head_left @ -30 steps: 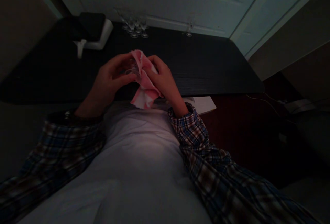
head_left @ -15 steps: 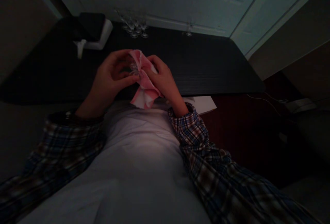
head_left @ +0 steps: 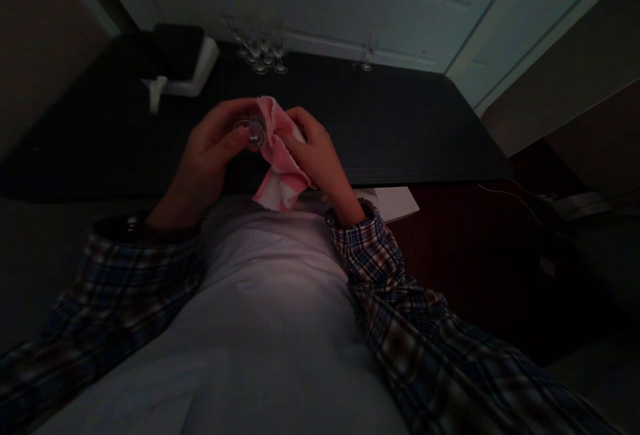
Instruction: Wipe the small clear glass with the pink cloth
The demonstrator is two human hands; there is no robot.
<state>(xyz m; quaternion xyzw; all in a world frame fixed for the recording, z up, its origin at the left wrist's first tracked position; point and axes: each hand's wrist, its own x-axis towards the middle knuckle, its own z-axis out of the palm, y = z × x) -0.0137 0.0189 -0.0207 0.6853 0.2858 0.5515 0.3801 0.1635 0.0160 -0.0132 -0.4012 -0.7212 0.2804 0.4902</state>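
Observation:
My left hand [head_left: 213, 138] is closed on a small clear stemmed glass [head_left: 257, 132], its thumb and fingers around the part that sticks out to the left. A pink and white cloth [head_left: 281, 171] hangs in folds around the other end of the glass and hides it. Gripping the cloth from the right is my right hand [head_left: 313, 148], with the thumb pressed into the folds. Both hands are above the front edge of the dark table [head_left: 400, 125], close to my body.
Several stemmed glasses [head_left: 260, 55] stand grouped at the back of the table. One more stemmed glass [head_left: 367, 58] is farther right, near the pale wall panel. At the back left lies a black and white box [head_left: 203, 65] with a white piece [head_left: 157, 93] beside it. A white flat object [head_left: 395, 203] shows below the table's front edge.
My left thumb and fingers have shifted and closed around the glass, and more of its clear round end shows. My right hand and the cloth have hardly moved.

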